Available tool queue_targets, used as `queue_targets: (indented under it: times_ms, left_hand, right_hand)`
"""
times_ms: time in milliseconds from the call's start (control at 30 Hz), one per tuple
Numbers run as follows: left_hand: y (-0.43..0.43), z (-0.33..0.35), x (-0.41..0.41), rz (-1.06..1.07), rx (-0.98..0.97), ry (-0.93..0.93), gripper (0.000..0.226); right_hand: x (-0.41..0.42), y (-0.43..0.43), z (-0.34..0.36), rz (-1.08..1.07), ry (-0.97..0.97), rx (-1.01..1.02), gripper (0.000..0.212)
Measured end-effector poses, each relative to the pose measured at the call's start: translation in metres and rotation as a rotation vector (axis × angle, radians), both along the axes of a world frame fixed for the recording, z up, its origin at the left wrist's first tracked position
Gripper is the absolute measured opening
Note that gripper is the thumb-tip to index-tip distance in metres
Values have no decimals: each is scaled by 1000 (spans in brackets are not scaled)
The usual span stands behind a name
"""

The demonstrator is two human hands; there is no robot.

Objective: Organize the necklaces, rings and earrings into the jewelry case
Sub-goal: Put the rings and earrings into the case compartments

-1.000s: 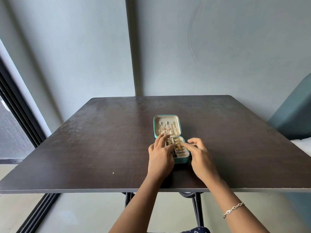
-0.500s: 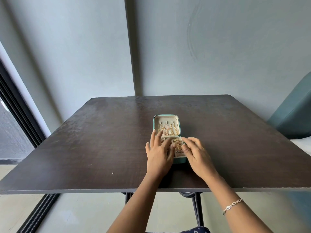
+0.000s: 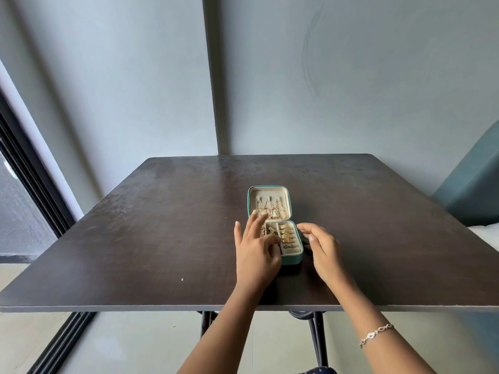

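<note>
A small teal jewelry case (image 3: 292, 259) lies open on the dark table (image 3: 162, 238). Its cream lid (image 3: 268, 194) holds gold necklaces (image 3: 270, 207) hanging from hooks. The base shows a row of gold rings (image 3: 286, 234) in slots and a tangle of gold pieces (image 3: 266, 230) in the left compartments. My left hand (image 3: 255, 251) covers the base's left side, fingers spread, fingertips reaching the lid's lower edge. My right hand (image 3: 321, 245) hovers just right of the case with relaxed fingers, holding nothing.
The table's near edge (image 3: 243, 308) runs below my wrists. A grey wall stands behind the table. A teal upholstered seat (image 3: 475, 193) sits at the right. A dark window frame (image 3: 29, 171) runs along the left.
My right hand has pulled off the case's base to its right side, uncovering the rings. My left hand's fingers have spread and stay over the left compartments.
</note>
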State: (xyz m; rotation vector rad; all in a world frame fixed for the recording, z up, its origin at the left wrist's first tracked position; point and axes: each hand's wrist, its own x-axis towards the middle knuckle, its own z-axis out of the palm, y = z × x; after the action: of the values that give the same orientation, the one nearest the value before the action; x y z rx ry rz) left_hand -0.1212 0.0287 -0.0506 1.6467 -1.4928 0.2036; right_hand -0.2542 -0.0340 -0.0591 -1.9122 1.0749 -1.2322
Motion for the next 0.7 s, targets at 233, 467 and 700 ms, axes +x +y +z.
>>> queue_targets:
  times_ms: [233, 467, 700]
  left_hand:
    - [-1, 2, 1, -63, 133, 29, 38]
    - [-3, -1, 0, -49, 129, -48, 36]
    - [-1, 2, 0, -49, 40, -138, 40]
  right_hand:
    - [-1, 3, 1, 23, 11, -10, 32]
    - [-2, 3, 2, 23, 45, -34, 31]
    - [-2, 3, 2, 25, 41, -28, 32]
